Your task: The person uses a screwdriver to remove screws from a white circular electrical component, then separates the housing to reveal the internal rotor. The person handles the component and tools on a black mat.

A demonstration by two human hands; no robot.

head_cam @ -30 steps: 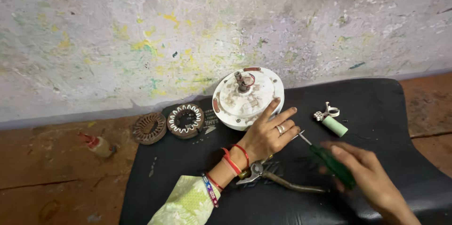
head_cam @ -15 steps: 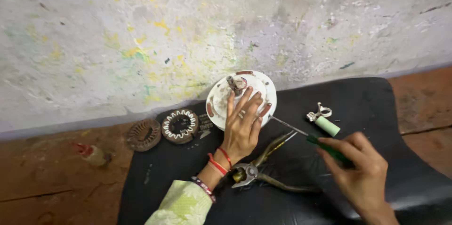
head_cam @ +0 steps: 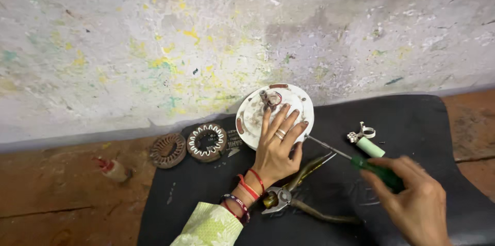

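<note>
Left hand (head_cam: 276,148), now flat and open on the white motor housing (head_cam: 275,114) (shifted up from beside it); right hand (head_cam: 415,202) grasping green screwdriver (head_cam: 361,161), tip brought to the housing's rim; pliers (head_cam: 299,194) below, on black mat (head_cam: 412,122).

Your left hand (head_cam: 277,149) covers the lower part of the white round motor housing (head_cam: 255,114). Your right hand (head_cam: 415,202) hides the green screwdriver's (head_cam: 379,171) handle end and runs off the bottom edge. The pliers' (head_cam: 296,194) jaws sit partly under your wrist.
</note>
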